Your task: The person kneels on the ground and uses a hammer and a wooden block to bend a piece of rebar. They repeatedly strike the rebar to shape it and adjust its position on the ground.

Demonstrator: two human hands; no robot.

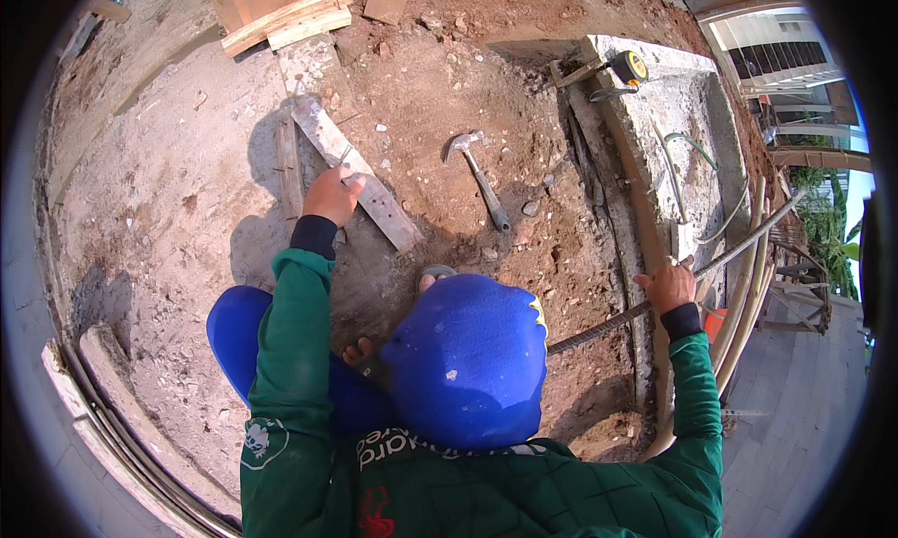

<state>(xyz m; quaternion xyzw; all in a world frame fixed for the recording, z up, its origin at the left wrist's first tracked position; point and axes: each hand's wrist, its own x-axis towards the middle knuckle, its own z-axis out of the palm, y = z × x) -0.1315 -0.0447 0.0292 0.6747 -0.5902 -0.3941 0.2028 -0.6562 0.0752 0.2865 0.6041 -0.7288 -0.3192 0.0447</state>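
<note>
My left hand (332, 197) is closed in a pinch at a thin nail (347, 153), over a short wooden plank (379, 204) lying on the dirt. A second, narrower wood strip (289, 168) lies left of that plank. On the right, my right hand (668, 287) is curled round a long ribbed steel bar (603, 328), beside the concrete form; its fingertips are partly hidden. Between my hands, nearer the left, a claw hammer (480, 180) rests on the ground, its head pointing away from me.
A yellow and black tape measure (629, 67) sits on the concrete block's (655, 56) far edge. Long pale poles (742, 285) run along the right. A wooden box (271, 9) stands at the far left. My blue-covered knee (468, 365) is in the lower middle.
</note>
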